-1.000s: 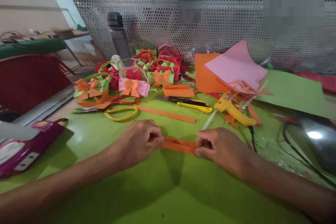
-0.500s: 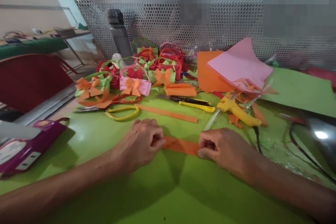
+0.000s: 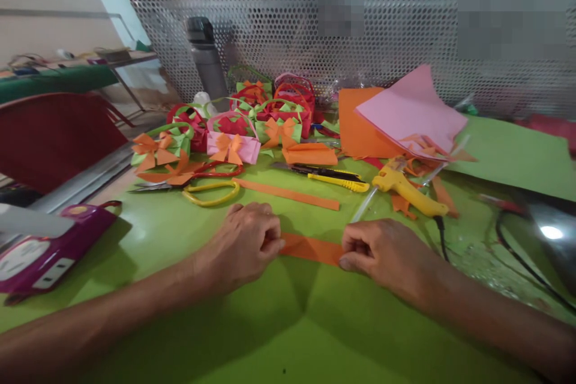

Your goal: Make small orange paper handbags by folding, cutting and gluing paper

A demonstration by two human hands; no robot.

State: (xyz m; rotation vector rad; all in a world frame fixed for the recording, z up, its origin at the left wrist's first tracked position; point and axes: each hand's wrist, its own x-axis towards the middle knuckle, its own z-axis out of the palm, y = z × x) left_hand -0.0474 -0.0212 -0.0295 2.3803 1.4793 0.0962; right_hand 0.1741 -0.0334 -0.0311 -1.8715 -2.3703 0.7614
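An orange paper strip (image 3: 312, 249) stretches between my two hands, just above or on the green tabletop (image 3: 288, 336). My left hand (image 3: 249, 243) is closed, pinching the strip's left end between thumb and curled fingers. Its right end is pinched the same way by my right hand (image 3: 378, 252). The very ends of the strip are hidden by my fingers. Beyond my hands lies a narrower orange strip (image 3: 290, 194). Scissors with a red and a yellow handle loop (image 3: 211, 193) rest to its left. A yellow cutter knife (image 3: 339, 182) lies behind it.
A yellow glue gun (image 3: 407, 191) lies at right, its cord trailing forward. Several small paper bags with bows (image 3: 231, 147) stand at the back left, before a grey bottle (image 3: 207, 63). Pink paper (image 3: 414, 108) and green paper (image 3: 517, 153) lie back right. A purple power strip (image 3: 81, 240) sits left.
Both hands keep their pinch on the orange paper strip and have barely moved. The view has shifted very slightly.
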